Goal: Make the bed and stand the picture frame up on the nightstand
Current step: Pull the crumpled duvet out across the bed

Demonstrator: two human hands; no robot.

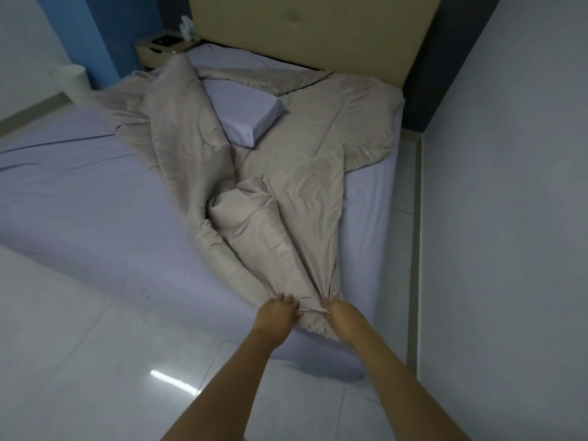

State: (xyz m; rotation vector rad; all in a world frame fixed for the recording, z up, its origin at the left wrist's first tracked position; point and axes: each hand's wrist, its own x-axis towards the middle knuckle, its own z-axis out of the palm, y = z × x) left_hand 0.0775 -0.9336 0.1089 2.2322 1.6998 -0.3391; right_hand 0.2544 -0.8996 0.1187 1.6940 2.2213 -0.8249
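Observation:
A beige duvet (286,160) lies bunched and twisted across the bed (79,192), which has a pale lilac sheet. My left hand (278,310) and my right hand (339,308) both grip the duvet's gathered end at the bed's near corner. A lilac pillow (245,113) rests on the duvet near the headboard (302,30). The wooden nightstand (149,54) stands at the far left of the headboard, with a dark flat picture frame (165,40) lying on its top.
A tissue box (187,28) stands on the nightstand's back edge. A white bin (71,79) stands on the floor left of the bed. A wall (509,186) runs close along the bed's right side, leaving a narrow floor strip. Glossy white tiles (111,361) lie underfoot.

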